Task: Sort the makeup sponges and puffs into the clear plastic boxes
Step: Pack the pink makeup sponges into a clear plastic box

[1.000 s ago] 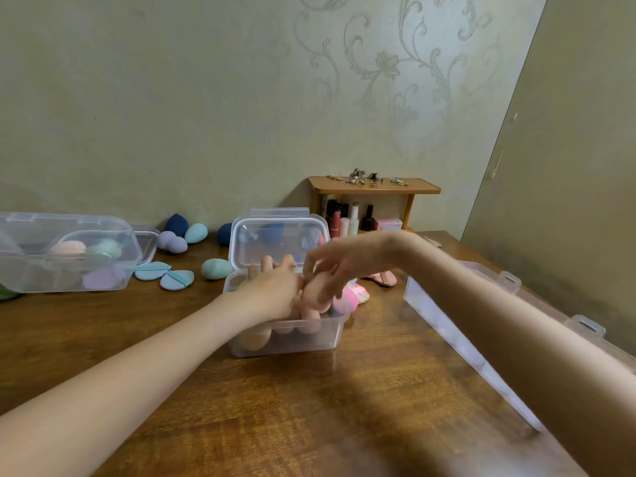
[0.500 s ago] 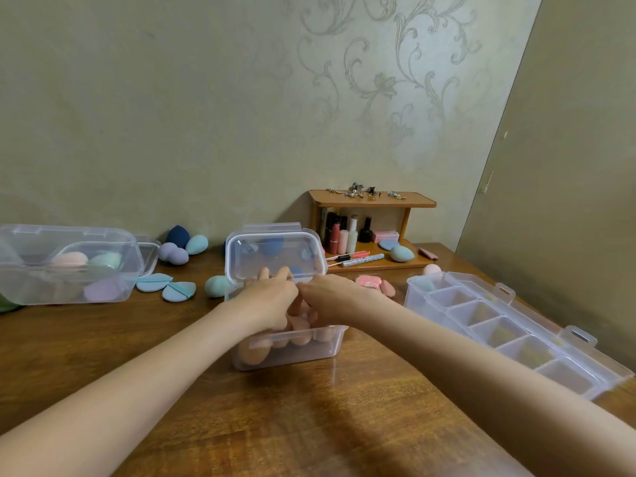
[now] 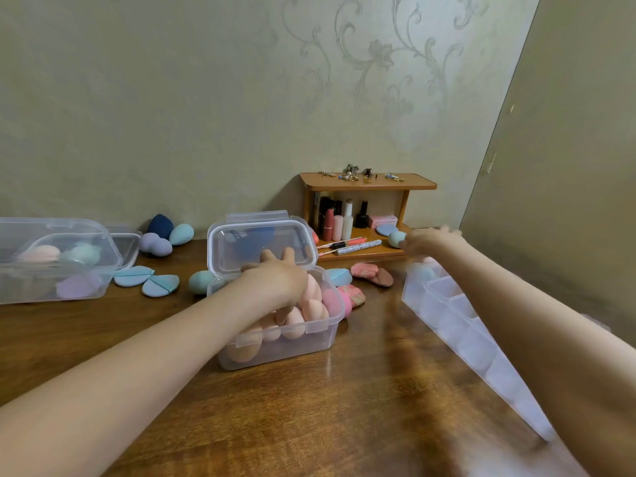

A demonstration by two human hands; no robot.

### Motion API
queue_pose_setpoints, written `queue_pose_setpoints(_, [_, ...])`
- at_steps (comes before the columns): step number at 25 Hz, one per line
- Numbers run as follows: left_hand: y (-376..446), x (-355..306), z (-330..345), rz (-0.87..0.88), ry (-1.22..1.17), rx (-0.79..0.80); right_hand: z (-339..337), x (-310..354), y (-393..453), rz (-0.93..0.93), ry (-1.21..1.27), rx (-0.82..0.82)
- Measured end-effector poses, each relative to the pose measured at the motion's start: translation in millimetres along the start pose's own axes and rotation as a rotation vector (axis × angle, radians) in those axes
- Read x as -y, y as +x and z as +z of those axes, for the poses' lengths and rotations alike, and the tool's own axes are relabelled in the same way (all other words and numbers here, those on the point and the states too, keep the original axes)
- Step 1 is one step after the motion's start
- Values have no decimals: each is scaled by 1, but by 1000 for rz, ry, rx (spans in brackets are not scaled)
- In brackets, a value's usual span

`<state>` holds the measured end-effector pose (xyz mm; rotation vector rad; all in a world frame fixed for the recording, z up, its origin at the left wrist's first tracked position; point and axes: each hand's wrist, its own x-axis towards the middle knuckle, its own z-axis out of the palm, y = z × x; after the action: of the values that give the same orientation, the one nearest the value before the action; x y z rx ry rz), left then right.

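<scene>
Under the left hand (image 3: pixel 275 280) a clear glossy plastic box (image 3: pixel 282 342) holds matt foam sponges (image 3: pixel 309 308) on the polished, reflective wood table (image 3: pixel 344 407).

The left hand (image 3: pixel 277 280) rests palm-down in the open box (image 3: pixel 309 342), on the peach sponges (image 3: pixel 303 311) under it. The right hand (image 3: pixel 428 241) — blurred — reaches to the shelf (image 3: pixel 368 182), its fingertips at a teal sponge (image 3: pixel 396 238); below its forearm lies a divided box (image 3: pixel 457 315).
</scene>
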<state>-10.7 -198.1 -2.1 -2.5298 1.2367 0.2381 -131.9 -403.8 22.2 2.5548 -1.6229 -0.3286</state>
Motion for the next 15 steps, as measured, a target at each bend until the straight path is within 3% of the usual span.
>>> queue_pose_setpoints(3, [3,-4,4,-44,-47,-31,16,-11,15,163,107,91])
queue_pose_setpoints(6, [-8,-5,3,8,-80,-129,21,-9,18,177,216,108])
queue_pose_setpoints(8, [-11,-5,3,-14,-89,-149,18,-2,16,129,174,36])
queue_pose_setpoints(10, [-4,-6,4,-40,-36,-91,3,3,10,-6,201,-172])
queue_pose_setpoints(12, [-5,-5,2,-43,6,-45,-20,14,-8,-257,518,-369])
queue_pose_setpoints(13, [-6,-4,2,-27,-4,-52,-31,20,-25,-413,721,-330])
queue_pose_setpoints(15, [-15,0,2,24,-49,-92,-46,34,-69,-742,1018,40])
